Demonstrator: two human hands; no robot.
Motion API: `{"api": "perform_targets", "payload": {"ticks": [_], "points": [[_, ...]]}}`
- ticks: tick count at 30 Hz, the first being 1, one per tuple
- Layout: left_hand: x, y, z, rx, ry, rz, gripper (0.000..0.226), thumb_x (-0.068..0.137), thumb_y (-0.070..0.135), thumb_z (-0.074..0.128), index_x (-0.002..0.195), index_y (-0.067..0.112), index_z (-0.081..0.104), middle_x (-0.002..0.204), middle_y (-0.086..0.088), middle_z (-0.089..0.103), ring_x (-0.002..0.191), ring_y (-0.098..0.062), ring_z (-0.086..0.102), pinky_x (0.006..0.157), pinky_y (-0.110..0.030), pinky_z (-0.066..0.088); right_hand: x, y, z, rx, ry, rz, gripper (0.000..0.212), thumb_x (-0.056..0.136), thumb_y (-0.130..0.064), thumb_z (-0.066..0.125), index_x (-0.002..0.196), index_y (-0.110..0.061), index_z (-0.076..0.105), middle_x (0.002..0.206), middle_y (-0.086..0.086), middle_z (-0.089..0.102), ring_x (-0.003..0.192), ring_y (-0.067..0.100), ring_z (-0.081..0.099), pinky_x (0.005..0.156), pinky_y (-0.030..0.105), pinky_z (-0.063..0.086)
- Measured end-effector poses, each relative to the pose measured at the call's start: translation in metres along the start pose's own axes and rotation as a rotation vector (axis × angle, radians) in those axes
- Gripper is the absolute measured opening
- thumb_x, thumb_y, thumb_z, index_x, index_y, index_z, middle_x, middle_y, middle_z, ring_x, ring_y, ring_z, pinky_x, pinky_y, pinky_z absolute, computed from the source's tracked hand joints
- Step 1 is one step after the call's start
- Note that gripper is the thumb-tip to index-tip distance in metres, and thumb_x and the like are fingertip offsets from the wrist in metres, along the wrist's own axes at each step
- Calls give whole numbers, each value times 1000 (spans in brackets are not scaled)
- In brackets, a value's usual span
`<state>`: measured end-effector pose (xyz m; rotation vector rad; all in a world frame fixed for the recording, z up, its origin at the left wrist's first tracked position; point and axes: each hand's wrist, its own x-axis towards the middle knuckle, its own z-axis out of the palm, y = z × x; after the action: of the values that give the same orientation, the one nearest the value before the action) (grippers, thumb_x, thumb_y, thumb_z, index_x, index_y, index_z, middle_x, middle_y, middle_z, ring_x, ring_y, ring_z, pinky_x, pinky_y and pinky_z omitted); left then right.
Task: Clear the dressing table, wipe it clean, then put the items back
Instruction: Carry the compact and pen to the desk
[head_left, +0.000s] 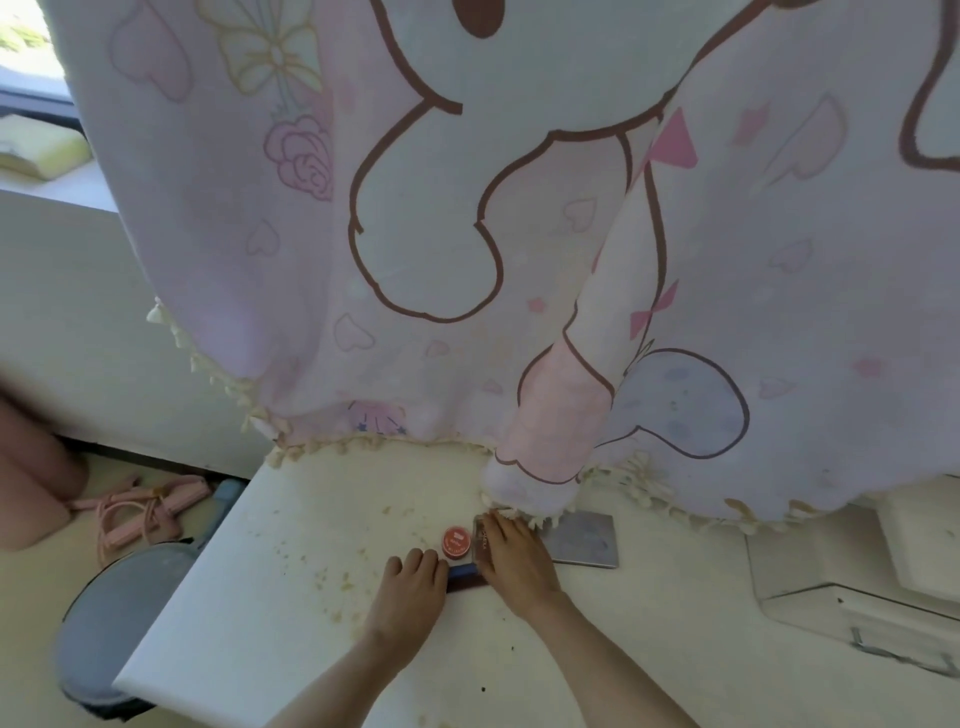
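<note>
Two hands work the crumb-strewn tabletop (291, 597): left hand (413, 590) curled round a dark blue case (465, 578), right hand (511, 558) flat on a clear-lidded case (480, 540), apparently gathering items.

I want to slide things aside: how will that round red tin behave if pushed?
The round red tin lies flat on its wide base, so it would probably slide, not roll. It looks small and low, likely light. The crumb-strewn table may drag it slightly.

A white dressing table (249, 613), speckled with crumbs, sits below a pink cartoon curtain (467, 234). The left hand (410, 592) and right hand (514, 561) rest on a dark blue item (465, 578), beside a small round orange tin (455, 541) and a grey square case (587, 540) to the right.
</note>
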<state>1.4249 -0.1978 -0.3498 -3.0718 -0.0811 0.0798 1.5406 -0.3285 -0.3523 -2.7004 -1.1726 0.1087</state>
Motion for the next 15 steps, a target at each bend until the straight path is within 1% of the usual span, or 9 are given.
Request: {"api": "perform_targets", "payload": {"ticks": [3, 6, 7, 8, 9, 11, 12, 14, 15], "points": [[2, 6, -2, 27, 28, -7, 28, 43, 9, 80, 64, 11, 61, 60, -7, 54, 50, -24, 48, 43, -32, 37, 1, -2, -3, -36, -14, -6, 66, 32, -34, 91, 91, -17, 68, 84, -2, 67, 74, 17, 65, 61, 26, 55], [3, 12, 0, 48, 84, 13, 6, 58, 11, 64, 63, 12, 60, 58, -6, 54, 50, -23, 48, 43, -31, 38, -2, -3, -5, -88, -11, -13, 60, 26, -28, 89, 81, -19, 67, 75, -4, 65, 67, 16, 62, 56, 24, 52], [3, 13, -1, 52, 85, 19, 2, 59, 12, 61, 61, 13, 60, 58, -5, 54, 50, -22, 47, 43, -31, 39, -3, -4, -6, -102, -13, -18, 55, 27, -25, 88, 77, -19, 66, 72, -3, 64, 64, 16, 61, 55, 23, 51], [3, 15, -3, 60, 64, 24, 5, 57, 14, 64, 59, 13, 60, 57, -5, 54, 49, -22, 47, 43, -30, 40, -5, -4, -7, -113, -17, -19, 50, 28, -25, 87, 74, -19, 65, 69, -3, 62, 62, 15, 60, 53, 23, 50], [4, 16, -6, 72, 35, 35, 12, 52, 14, 70, 57, 13, 59, 56, -5, 53, 49, -22, 48, 43, -30, 40, -7, -4, -8, -119, -18, -20, 46, 31, -26, 86, 71, -20, 64, 67, -3, 61, 61, 15, 59, 53, 23, 49], [4, 17, -8, 104, 1, 50, 26, 42, 16, 80, 53, 13, 57, 54, -6, 53, 48, -22, 49, 44, -30, 40, -12, -2, -10, -110, -14, -18, 46, 34, -33, 84, 74, -19, 65, 67, -2, 61, 61, 15, 58, 54, 23, 49], [4, 18, -9, 110, -8, 53, 29, 40, 19, 83, 51, 14, 57, 54, -5, 52, 48, -22, 49, 44, -30, 40, -15, -1, -13, -95, -18, -14, 51, 34, -37, 83, 79, -18, 66, 69, -2, 61, 63, 16, 58, 56, 24, 50], [2, 18, -6, 138, -13, 74, 28, 44, 23, 82, 50, 15, 56, 53, -4, 52, 50, -22, 48, 43, -30, 40, -23, -1, -17, -63, -19, -12, 64, 32, -42, 81, 88, -16, 65, 73, 0, 60, 66, 17, 58, 58, 24, 51], [0, 19, -4, 170, -3, 78, 21, 51, 23, 76, 49, 15, 57, 54, -3, 52, 53, -23, 47, 44, -31, 39, -26, -1, -21, -55, -16, -11, 69, 32, -43, 80, 93, -16, 64, 76, 1, 60, 67, 17, 57, 58, 25, 51]]}}
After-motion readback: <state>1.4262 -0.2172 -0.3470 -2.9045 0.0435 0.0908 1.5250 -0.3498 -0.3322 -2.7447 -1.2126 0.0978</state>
